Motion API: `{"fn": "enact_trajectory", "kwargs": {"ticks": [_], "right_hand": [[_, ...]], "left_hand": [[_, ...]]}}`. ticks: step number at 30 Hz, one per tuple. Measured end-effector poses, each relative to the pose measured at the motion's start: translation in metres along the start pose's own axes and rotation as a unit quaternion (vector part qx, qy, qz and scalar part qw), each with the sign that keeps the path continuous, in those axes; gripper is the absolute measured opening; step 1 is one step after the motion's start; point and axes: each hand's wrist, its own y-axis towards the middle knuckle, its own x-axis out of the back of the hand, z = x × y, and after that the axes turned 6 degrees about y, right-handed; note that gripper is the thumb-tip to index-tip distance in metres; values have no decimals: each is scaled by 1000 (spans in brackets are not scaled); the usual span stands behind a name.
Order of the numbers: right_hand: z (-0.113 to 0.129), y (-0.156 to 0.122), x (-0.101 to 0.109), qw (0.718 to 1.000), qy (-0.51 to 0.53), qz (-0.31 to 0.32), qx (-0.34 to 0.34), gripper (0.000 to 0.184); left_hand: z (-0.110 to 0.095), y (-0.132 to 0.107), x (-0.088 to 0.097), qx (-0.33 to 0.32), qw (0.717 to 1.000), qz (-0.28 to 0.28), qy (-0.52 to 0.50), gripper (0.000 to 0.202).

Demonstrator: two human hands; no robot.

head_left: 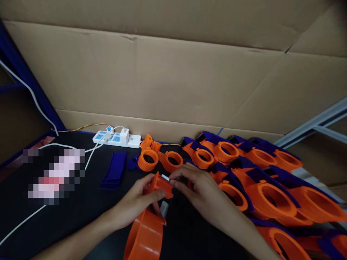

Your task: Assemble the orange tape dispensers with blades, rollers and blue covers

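Note:
My left hand [137, 202] is closed around the head of an orange plastic tape dispenser [148, 231], whose round ring hangs toward me near the bottom edge. My right hand [193, 189] pinches at the dispenser's top, where a small toothed metal blade [165, 177] shows between my fingertips. Both hands meet above the black table [67, 216], just in front of two loose orange dispenser frames [159, 159].
Rows of orange and dark blue tape dispensers [265, 180] fill the right side. A stack of dark blue plastic pieces [114, 169] lies left of centre. A white power strip [116, 139] with cables sits at the back. Brown cardboard [173, 72] walls the table.

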Motion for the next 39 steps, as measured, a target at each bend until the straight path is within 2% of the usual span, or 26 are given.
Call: {"fn": "enact_trajectory", "kwargs": {"ticks": [4,8,11,15,19,21,23,27,30,33,36,39], "right_hand": [[-1,1,3,1000,1,9,-10,9],[-4,4,-6,1000,19,-4,-5,8],[-5,8,-13,999,37,-24,14,8],[-3,15,-20,995,63,-79,27,14],[-3,18,-22,978,106,-173,40,25],[-5,16,-22,979,86,-183,30,29],[-8,13,-23,988,33,-149,18,28],[-11,3,-27,993,-118,-28,11,25],[-10,-6,-29,965,-252,67,-14,24],[-8,-15,-29,929,-338,145,-49,38],[-9,-20,-30,913,-363,174,-65,55],[-16,-19,-31,914,-361,175,-59,55]], "left_hand": [[0,-1,-2,6,1000,0,1,35],[1,-1,-1,22,999,25,-3,31],[1,0,0,24,998,36,-43,30],[-1,1,3,58,988,48,-137,36],[-6,2,11,101,968,113,-202,41],[-10,1,17,103,959,132,-227,46],[-15,0,22,80,956,125,-252,47],[-22,-1,28,29,954,81,-287,47],[-23,0,29,12,955,65,-290,49],[-22,1,29,7,956,54,-290,48],[-21,2,29,8,957,43,-287,46],[-20,2,27,16,960,32,-278,47]]}}
